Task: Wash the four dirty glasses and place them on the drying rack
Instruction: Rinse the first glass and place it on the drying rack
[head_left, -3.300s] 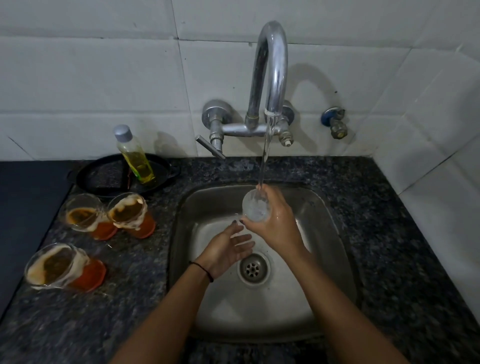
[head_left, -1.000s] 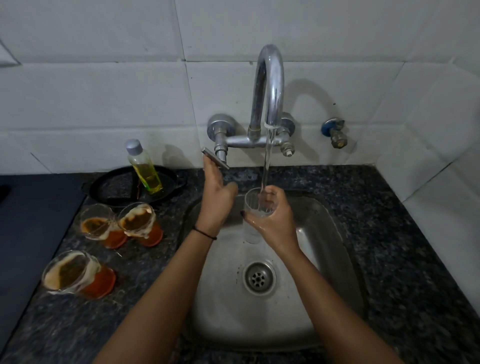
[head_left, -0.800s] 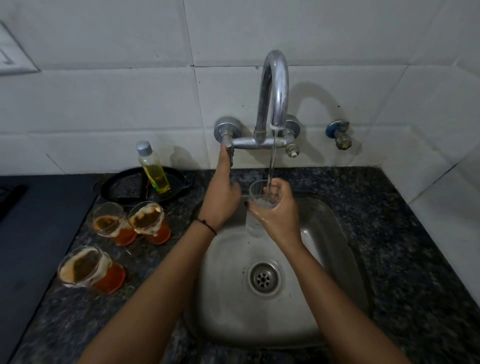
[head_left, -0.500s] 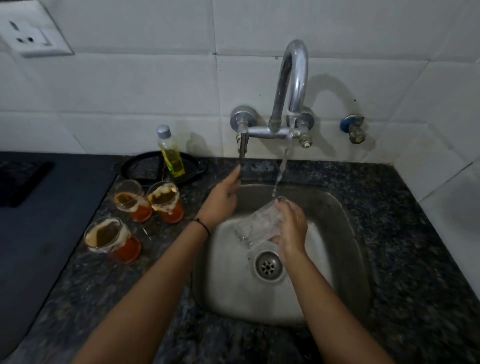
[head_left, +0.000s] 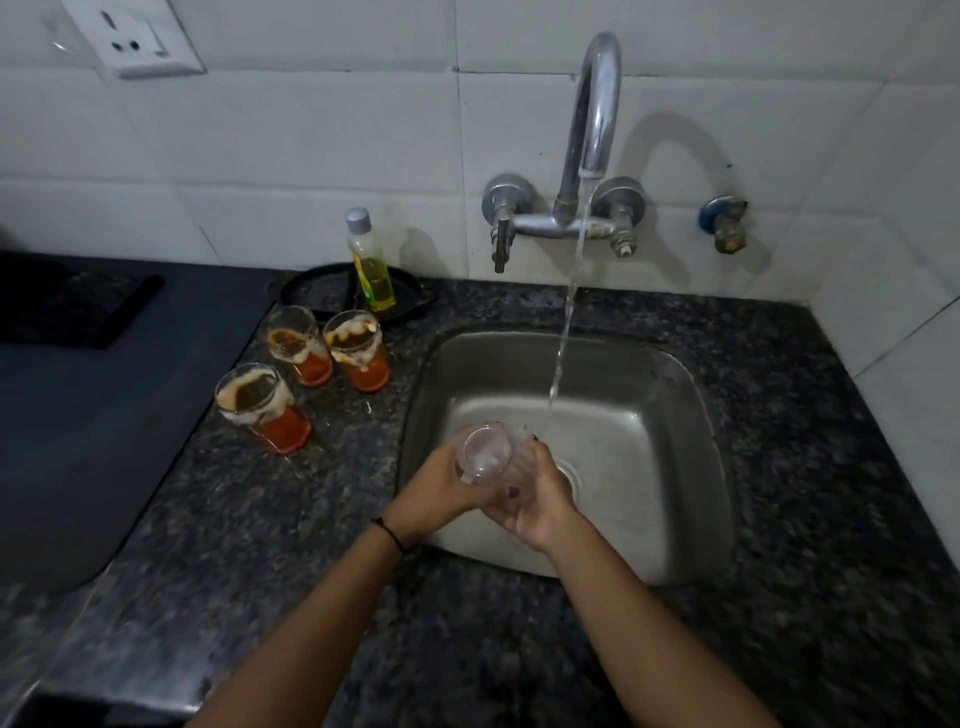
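Near the sink wall (head_left: 429, 410), left hand (head_left: 435, 491) and right hand (head_left: 541, 500) grip the glass (head_left: 485, 458).

Dim in here. Light from the left: the tap (head_left: 597, 114) gleams and throws a soft arched shadow rightward on the pale tiles (head_left: 311, 130). The dark table (head_left: 779, 519) loses detail; the glass (head_left: 485, 457) is blurred, and the view's edges bow and smear.

Drain (head_left: 572, 474) mostly behind right hand (head_left: 543, 501); clear glass (head_left: 485, 457) blurred, its base lost within that grip.
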